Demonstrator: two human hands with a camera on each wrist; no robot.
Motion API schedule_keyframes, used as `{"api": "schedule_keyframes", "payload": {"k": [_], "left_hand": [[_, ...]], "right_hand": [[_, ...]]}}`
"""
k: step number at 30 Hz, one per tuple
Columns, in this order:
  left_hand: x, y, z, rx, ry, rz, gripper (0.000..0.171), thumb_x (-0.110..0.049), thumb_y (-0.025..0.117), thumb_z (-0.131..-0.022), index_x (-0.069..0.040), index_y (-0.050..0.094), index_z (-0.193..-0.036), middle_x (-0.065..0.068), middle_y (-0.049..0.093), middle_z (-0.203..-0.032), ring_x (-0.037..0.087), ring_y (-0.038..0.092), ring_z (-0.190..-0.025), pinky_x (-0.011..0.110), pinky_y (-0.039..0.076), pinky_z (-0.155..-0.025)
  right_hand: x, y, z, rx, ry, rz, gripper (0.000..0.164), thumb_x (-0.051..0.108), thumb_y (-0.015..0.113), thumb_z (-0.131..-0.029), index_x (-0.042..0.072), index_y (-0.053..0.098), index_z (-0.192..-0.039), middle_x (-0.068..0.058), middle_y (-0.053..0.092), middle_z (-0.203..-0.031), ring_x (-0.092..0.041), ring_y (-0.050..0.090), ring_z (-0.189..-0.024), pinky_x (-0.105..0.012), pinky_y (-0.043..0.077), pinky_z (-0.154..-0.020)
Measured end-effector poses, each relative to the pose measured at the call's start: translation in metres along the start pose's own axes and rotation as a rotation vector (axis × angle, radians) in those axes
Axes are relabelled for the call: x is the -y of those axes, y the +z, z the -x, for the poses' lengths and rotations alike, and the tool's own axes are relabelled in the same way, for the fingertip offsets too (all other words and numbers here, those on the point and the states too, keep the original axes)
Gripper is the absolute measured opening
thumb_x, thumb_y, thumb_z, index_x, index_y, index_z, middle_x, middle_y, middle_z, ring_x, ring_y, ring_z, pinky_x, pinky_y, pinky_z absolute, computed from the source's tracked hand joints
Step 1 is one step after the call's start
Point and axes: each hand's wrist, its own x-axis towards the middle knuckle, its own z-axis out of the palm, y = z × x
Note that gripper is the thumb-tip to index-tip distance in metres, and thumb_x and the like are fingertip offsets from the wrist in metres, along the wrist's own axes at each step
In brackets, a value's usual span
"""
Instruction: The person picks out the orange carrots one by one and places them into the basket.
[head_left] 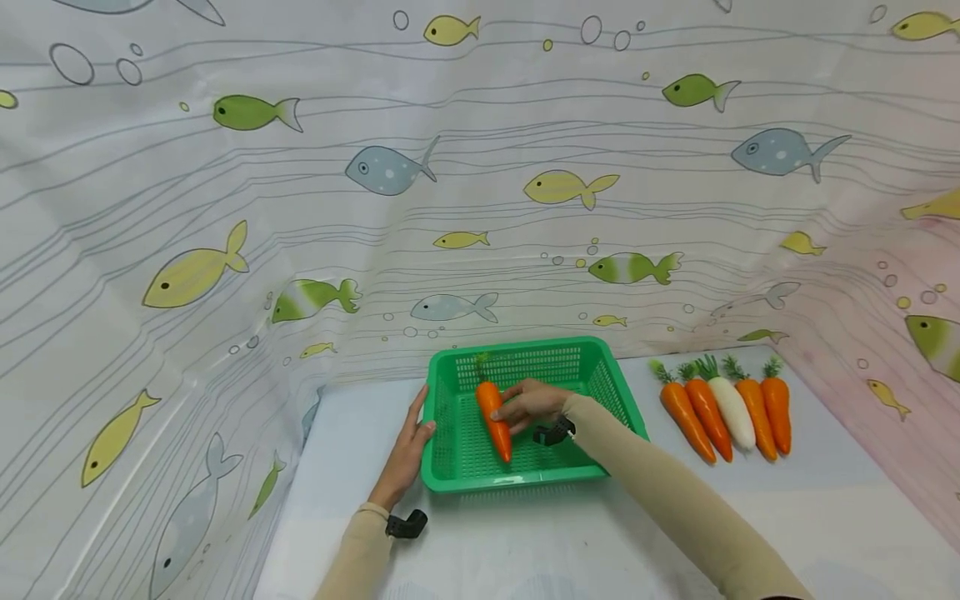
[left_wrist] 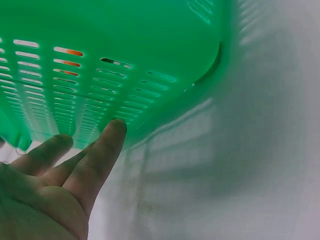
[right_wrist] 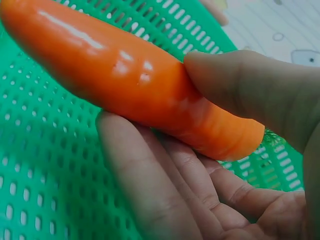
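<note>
In the head view a green plastic basket with slotted walls stands on the white table. My right hand reaches inside it and holds an orange carrot with a green leafy top, root tip toward me. The right wrist view shows the thumb on one side of the carrot and the fingers on the other, above the basket's perforated floor. My left hand lies along the basket's left side, its straight fingertips right at the slotted wall in the left wrist view.
Right of the basket, several carrots and a white radish lie side by side on the table. A fish-patterned sheet rises behind and along both sides.
</note>
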Motion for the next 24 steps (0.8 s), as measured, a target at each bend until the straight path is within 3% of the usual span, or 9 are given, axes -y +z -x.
{"api": "schedule_keyframes", "payload": {"k": [5,11,15,24], "left_hand": [[0.001,0.000,0.000,-0.004,0.012,0.008,0.062,-0.036,0.040,-0.115,-0.041,0.014,-0.171,0.003,0.005,-0.181,0.045,0.013,-0.163,0.075,0.010,-0.123],[0.002,0.000,0.000,-0.006,-0.006,0.021,0.063,-0.039,0.042,-0.114,-0.042,0.015,-0.170,0.004,0.008,-0.180,0.045,0.033,-0.155,0.075,0.016,-0.122],[0.003,-0.001,0.000,-0.012,-0.008,0.020,0.062,-0.039,0.042,-0.114,-0.042,0.016,-0.170,0.005,0.008,-0.180,0.044,0.034,-0.154,0.076,0.017,-0.122],[0.005,0.001,0.001,-0.010,0.002,0.022,0.062,-0.039,0.040,-0.114,-0.042,0.014,-0.170,0.002,0.006,-0.180,0.039,0.005,-0.165,0.074,0.006,-0.124]], "right_hand": [[0.003,0.008,-0.008,0.026,0.001,0.030,0.069,0.010,0.076,-0.097,-0.015,0.042,-0.152,-0.024,0.073,-0.122,-0.037,0.077,-0.106,-0.043,0.063,-0.088],[0.004,0.013,-0.016,0.035,0.022,0.057,0.068,0.008,0.076,-0.097,-0.016,0.044,-0.151,-0.024,0.073,-0.121,-0.037,0.077,-0.105,-0.045,0.062,-0.090],[0.006,0.017,-0.017,0.045,0.035,0.091,0.060,0.010,0.074,-0.098,-0.015,0.049,-0.146,-0.024,0.073,-0.120,-0.036,0.077,-0.106,-0.045,0.062,-0.092],[0.013,0.027,-0.014,0.050,0.068,0.074,0.057,0.007,0.074,-0.098,-0.015,0.051,-0.145,-0.024,0.073,-0.120,-0.035,0.076,-0.109,-0.042,0.062,-0.093]]}}
